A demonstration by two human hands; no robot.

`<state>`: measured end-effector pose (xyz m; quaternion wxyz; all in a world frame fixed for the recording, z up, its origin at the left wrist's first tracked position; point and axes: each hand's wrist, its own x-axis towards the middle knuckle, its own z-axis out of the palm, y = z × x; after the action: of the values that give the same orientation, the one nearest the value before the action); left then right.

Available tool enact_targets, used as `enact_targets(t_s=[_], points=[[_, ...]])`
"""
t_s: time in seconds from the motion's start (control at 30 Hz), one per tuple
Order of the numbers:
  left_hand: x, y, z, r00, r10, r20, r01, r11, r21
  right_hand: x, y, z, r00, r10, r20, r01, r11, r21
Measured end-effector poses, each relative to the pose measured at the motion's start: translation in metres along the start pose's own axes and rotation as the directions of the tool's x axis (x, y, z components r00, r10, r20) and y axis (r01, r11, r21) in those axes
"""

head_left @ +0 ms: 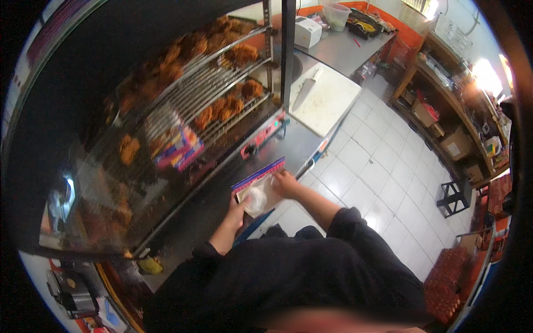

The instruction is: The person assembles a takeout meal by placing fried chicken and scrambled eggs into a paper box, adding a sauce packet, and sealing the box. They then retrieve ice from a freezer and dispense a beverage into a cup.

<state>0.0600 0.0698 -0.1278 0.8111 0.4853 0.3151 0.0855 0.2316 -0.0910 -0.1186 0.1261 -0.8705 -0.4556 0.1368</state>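
In front of my body I hold an open paper food box (261,176), pale inside, with a purple and red printed edge. A white rounded bundle (256,201) lies in it; what it is made of is too blurred to tell. My left hand (240,204) grips the near left side, its thumb over the rim beside the bundle. At the right side, my right hand (283,184) has its fingers curled at the box, partly hidden. Left of the box stands a glass display warmer with fried chicken pieces (226,106) on wire racks (189,91) and printed boxes (180,147).
A white cutting board (333,100) with a knife (308,89) lies on the metal counter (288,145) ahead. Behind it are a white machine (307,32) and a plastic tub (336,16). Rightward are a tiled floor (377,166), wooden shelves (455,105), a black stool (455,198) and stacked red trays (446,277).
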Motion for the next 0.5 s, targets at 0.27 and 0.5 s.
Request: enact_targets(t_s=[0.27, 0.5], points=[[0.044, -0.055, -0.001, 0.861, 0.341, -0.377, -0.148, 0.878, 0.456, 0.042, 0.088, -0.11, 0.794, -0.595, 0.127, 0.153, 0.397, 0.905], [0.022, -0.065, 0.015, 0.402, 0.556, -0.728, 0.204, 0.72, 0.663, 0.243, 0.243, -0.257, 0.769, 0.13, -0.626, 0.295, 0.797, 0.527]])
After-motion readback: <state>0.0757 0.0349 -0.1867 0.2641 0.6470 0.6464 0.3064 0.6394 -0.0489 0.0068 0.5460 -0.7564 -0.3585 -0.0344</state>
